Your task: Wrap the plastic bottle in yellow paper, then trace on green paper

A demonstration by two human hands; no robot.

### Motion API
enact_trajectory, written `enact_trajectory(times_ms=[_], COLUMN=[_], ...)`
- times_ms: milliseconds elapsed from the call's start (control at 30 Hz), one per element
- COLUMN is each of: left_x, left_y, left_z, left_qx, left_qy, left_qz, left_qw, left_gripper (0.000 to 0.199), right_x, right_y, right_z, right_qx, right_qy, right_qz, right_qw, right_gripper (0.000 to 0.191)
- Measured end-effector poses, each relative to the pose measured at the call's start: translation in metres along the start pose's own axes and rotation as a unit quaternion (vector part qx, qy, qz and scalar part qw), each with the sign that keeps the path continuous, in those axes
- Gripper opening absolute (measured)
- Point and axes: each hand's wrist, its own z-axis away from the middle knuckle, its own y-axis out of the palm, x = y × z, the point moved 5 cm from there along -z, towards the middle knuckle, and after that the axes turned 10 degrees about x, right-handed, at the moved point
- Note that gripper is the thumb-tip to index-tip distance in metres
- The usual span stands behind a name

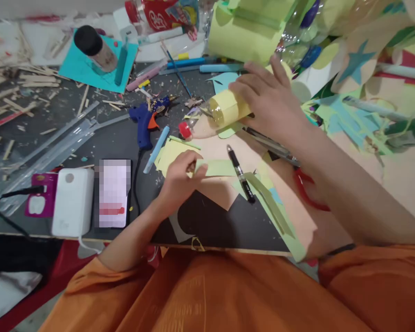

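My left hand (181, 177) pinches the end of a pale green paper strip (217, 168), low over the table. My right hand (268, 103) has its fingers curved over a clear plastic bottle (216, 112) wrapped in yellow paper, which lies on its side. Part of the bottle is hidden under that hand. A small piece with a red cap (185, 130) lies left of the bottle. Below my right hand, a black pen (240, 173) rests across the paper scraps. Scissors with red handles (307, 191) lie partly under my right forearm.
A blue glue gun (145, 122), clear glue sticks (69, 143), a phone (114, 193) and a white power bank (72, 203) stand to the left. Behind are a black-capped jar (97, 48), markers (185, 63) and a green paper-covered piece (245, 39). Wood sticks (38, 82) litter the back left.
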Motion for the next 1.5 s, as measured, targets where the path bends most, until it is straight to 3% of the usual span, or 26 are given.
enact_trajectory(times_ms=[100,167,267,333,500,667,800,933,1033,1167,1500], left_x=[0.011,0.018,0.026,0.029,0.02,0.0,0.0,0.013,0.023,0.031,0.03], left_y=[-0.018,-0.024,-0.027,-0.026,-0.02,-0.005,0.001,-0.003,-0.002,-0.002,-0.003], left_z=[0.0,0.002,0.004,0.005,0.004,0.003,0.002,-0.002,-0.004,-0.004,-0.003], left_qx=[-0.107,-0.173,-0.226,-0.24,-0.229,-0.136,-0.089,-0.122,-0.142,-0.179,-0.143], left_qy=[-0.063,-0.075,-0.072,-0.068,-0.032,0.022,0.049,0.06,0.038,0.064,0.096], left_qz=[0.12,0.172,0.184,0.154,0.066,0.018,0.106,0.316,0.385,0.344,0.21], left_qw=[0.985,0.967,0.954,0.956,0.971,0.99,0.989,0.939,0.911,0.919,0.963], left_gripper=[0.021,0.024,0.029,0.032,0.031,0.027,0.033,0.033,0.023,0.029,0.027], right_x=[0.0,0.001,0.006,0.013,0.034,0.043,0.046,0.046,0.044,0.04,0.033], right_y=[-0.025,-0.041,-0.052,-0.046,-0.019,-0.009,-0.012,-0.016,-0.017,-0.013,-0.006], right_z=[0.017,0.042,0.088,0.113,0.146,0.146,0.131,0.116,0.108,0.104,0.108], right_qx=[-0.03,-0.038,-0.032,-0.006,0.034,0.04,0.008,-0.041,-0.071,-0.11,-0.177], right_qy=[0.072,0.153,0.255,0.247,0.155,0.123,0.093,0.062,0.028,0.005,-0.008], right_qz=[0.009,-0.005,0.002,-0.035,-0.112,-0.104,-0.038,0.038,0.07,0.086,0.1], right_qw=[0.997,0.987,0.966,0.968,0.981,0.986,0.995,0.997,0.995,0.99,0.979], right_gripper=[0.06,0.062,0.077,0.084,0.065,0.057,0.062,0.061,0.054,0.043,0.054])
